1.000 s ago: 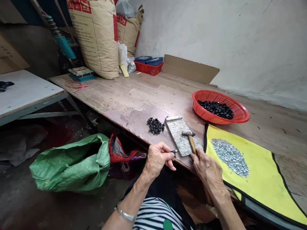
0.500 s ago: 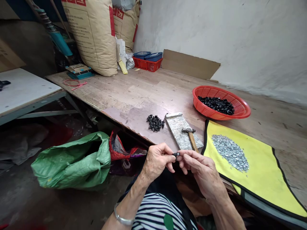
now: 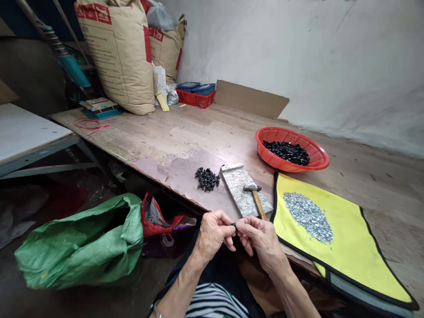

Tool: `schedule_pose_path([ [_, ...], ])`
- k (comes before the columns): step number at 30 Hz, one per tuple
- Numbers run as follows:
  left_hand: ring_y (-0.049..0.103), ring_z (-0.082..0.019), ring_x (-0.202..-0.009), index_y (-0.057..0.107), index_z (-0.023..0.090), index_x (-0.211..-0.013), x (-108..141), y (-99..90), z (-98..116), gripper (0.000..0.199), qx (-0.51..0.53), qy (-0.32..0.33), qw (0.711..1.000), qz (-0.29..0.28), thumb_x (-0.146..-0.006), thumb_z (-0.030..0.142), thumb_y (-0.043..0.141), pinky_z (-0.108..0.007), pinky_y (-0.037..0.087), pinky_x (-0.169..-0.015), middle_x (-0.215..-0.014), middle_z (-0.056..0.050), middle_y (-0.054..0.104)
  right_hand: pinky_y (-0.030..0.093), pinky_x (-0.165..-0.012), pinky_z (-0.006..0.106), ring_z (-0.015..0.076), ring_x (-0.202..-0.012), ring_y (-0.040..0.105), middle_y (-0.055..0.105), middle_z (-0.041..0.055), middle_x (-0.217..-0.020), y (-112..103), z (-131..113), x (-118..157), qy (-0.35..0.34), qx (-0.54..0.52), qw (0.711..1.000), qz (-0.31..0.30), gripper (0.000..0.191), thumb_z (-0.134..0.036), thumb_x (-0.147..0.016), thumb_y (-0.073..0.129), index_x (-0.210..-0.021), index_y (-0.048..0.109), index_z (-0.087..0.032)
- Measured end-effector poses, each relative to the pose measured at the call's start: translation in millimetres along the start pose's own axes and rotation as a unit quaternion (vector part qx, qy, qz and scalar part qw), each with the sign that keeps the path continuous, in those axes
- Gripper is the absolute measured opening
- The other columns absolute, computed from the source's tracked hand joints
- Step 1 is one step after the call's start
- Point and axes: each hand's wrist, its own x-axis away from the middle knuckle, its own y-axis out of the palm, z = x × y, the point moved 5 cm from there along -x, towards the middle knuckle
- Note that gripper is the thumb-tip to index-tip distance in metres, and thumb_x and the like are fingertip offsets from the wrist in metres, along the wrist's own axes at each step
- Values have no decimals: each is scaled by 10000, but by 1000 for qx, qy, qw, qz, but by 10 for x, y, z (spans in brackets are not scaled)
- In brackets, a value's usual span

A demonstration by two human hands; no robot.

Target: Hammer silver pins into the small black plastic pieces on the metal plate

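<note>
- In the head view, the left hand and the right hand meet close together, and their fingertips pinch a small black fastener from both sides; its exact form is too small to tell.
- Just beyond the hands lies a stone slab with a wooden-handled hammer on it.
- Ahead of the left hand is a pile of black parts.
- Beyond the right hand are a yellow mat with silver bits and a red plastic basket.
- A tight pinch at the fingertips seems good, because so small a piece stays steady this way.

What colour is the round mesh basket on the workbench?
Orange-red; the basket shows best in the head view.
</note>
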Motion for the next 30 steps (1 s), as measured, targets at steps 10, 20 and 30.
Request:
schedule_pose_path([
  [10, 505, -107, -323, 540, 130, -723, 6, 2, -42, 153, -34, 1, 999, 40, -608, 205, 605, -213, 438, -329, -525, 9, 595, 392, -427, 191, 66, -423, 458, 517, -14, -512, -973, -1381, -964, -121, 7, 980, 157, 145, -229, -747, 508, -620, 502, -159],
  [20, 552, -122, -508, 599, 161, -702, -377, -419, 498, 83, -394, 143, 890, 180, -737, 188, 529, -223, 438, -494, -606, -3, 582, 419, -585, 410, 300, -665, 572, 598, 108, -665, -1574, -802, -348, -123, 305, 885, 330, 160, -312, -613, 650, -689, 648, -172],
  [30, 515, -174, -752, 652, 176, -789, -1261, -146, 744, 238, -748, 228, 620, -57, -752, 68, 444, -281, 367, -669, -914, -83, 555, 369, -564, 330, 246, -714, 590, 628, 114, -949, -2115, -259, -346, -57, 660, 709, 243, 301, -204, -751, 497, -977, 691, -250],
])
